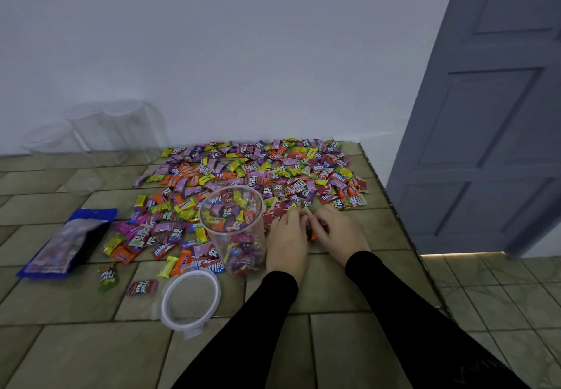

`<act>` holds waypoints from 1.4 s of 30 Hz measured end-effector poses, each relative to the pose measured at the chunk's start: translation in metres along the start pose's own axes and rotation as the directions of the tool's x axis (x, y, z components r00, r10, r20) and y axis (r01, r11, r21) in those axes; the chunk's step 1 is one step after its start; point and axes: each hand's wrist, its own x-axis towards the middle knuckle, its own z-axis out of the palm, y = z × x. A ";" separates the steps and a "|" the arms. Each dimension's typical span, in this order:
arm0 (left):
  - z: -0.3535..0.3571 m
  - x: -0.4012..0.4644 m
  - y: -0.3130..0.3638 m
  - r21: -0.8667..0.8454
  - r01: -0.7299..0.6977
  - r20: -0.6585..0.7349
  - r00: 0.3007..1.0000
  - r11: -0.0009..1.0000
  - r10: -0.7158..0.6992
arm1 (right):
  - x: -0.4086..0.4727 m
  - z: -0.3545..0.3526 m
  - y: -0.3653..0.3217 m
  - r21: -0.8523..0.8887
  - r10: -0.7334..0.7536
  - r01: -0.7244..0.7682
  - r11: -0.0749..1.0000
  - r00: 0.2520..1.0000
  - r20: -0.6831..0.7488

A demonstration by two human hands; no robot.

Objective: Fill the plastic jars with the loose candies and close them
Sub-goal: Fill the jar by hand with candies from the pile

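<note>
one jar [232,227] partly filled (lid [190,299] off); both hands, left hand [287,238] and right hand [337,231], seemingly gathering candies [258,173]; most remain loose.

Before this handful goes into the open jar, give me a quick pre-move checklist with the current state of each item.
1. Open jar upright, mouth free: ok; it stands left of the hands.
2. Room left in the jar: ok; candies sit well below the rim.
3. Both hands on candies: ok; left hand and right hand close around a small bunch at the near edge of the loose candies.
4. Grip secure: cannot tell; fingers hide most of the bunch.
5. Lid within reach: ok; it lies flat in front of the jar, off it.
6. Spare empty jars ready: ok; they stand by the wall at far left.
</note>
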 end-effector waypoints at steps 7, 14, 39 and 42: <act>-0.004 -0.005 0.003 -0.081 -0.052 -0.035 0.998 0.995 0.050 | -0.004 -0.007 0.000 0.308 0.162 -0.130 0.942 0.984 -0.078; -0.009 -0.004 0.015 -0.068 -0.149 -0.109 0.984 0.987 0.141 | 0.004 -0.021 -0.012 0.528 0.344 -0.226 0.819 0.929 -0.135; -0.110 0.015 0.091 -0.212 -0.160 -0.158 0.979 0.964 0.128 | 0.011 -0.073 -0.069 0.803 0.531 -0.166 0.573 0.821 -0.210; -0.129 0.012 0.088 -0.289 -0.113 -0.200 0.978 0.951 0.055 | 0.016 -0.075 -0.086 0.809 0.503 -0.139 0.572 0.838 -0.211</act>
